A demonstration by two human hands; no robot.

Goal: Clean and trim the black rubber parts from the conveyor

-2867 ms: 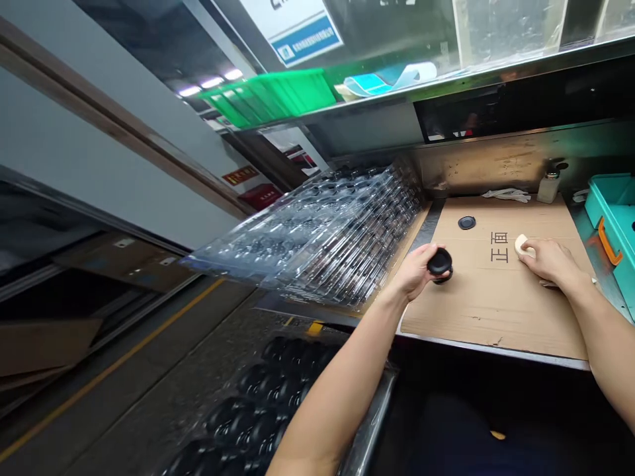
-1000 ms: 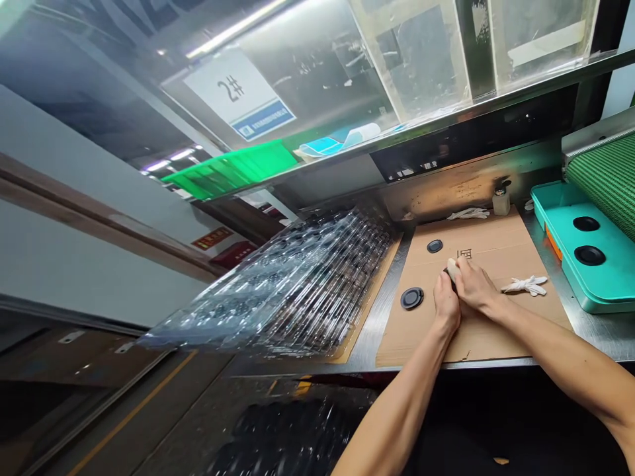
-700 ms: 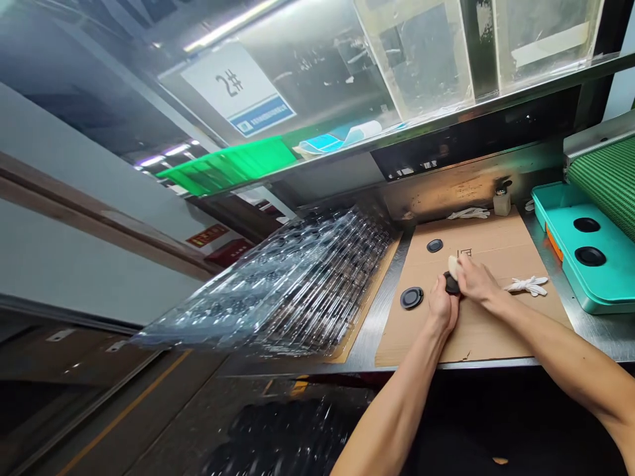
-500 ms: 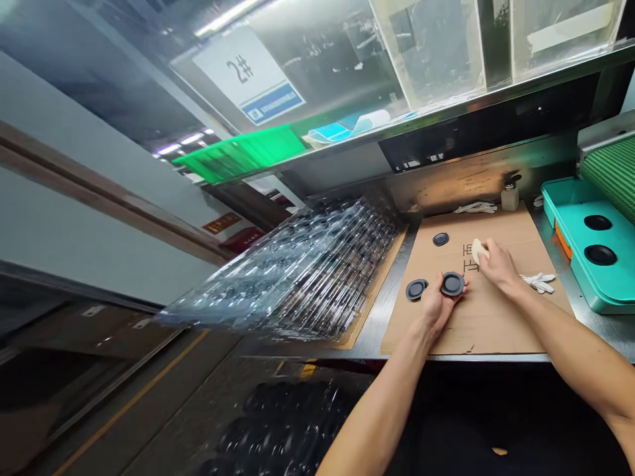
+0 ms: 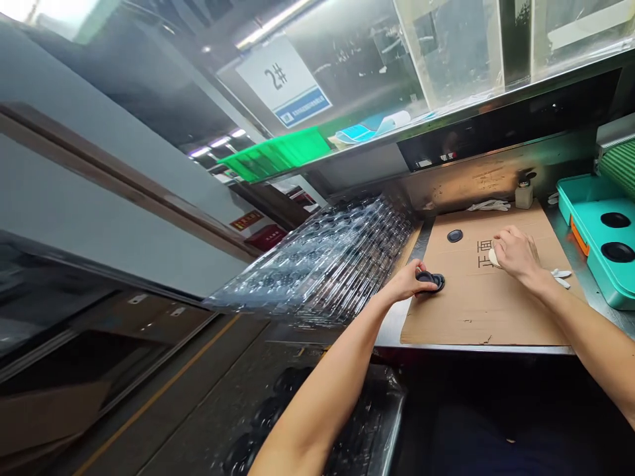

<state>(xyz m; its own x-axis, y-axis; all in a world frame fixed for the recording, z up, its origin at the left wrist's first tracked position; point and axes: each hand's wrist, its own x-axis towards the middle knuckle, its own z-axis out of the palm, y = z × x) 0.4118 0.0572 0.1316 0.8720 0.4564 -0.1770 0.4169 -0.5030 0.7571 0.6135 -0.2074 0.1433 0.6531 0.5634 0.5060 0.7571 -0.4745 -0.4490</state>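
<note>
My left hand point(image 5: 409, 280) is closed on a round black disc-shaped part point(image 5: 425, 283) at the left side of the cardboard sheet point(image 5: 456, 317). Another black part point(image 5: 439, 280) shows right beside or under it; I cannot tell whether they overlap. Farther back on the cardboard lies a single round black part point(image 5: 454, 236). My right hand point(image 5: 516, 251) has its fingers closed around a small pale pad point(image 5: 493, 258), close over the printed characters on the sheet. The pad is mostly hidden by the fingers.
Clear plastic blister trays point(image 5: 337, 258) are stacked left of the cardboard. A teal box point(image 5: 602, 254) with black round parts on it stands at the right. A small bottle point(image 5: 524, 193) and white gloves point(image 5: 490, 205) sit at the back. Another glove point(image 5: 561, 277) lies near my right forearm.
My left hand has moved left with the round black part, down to the other one on the cardboard. My right hand still holds the pad, now turned lower. The view has shifted slightly.
</note>
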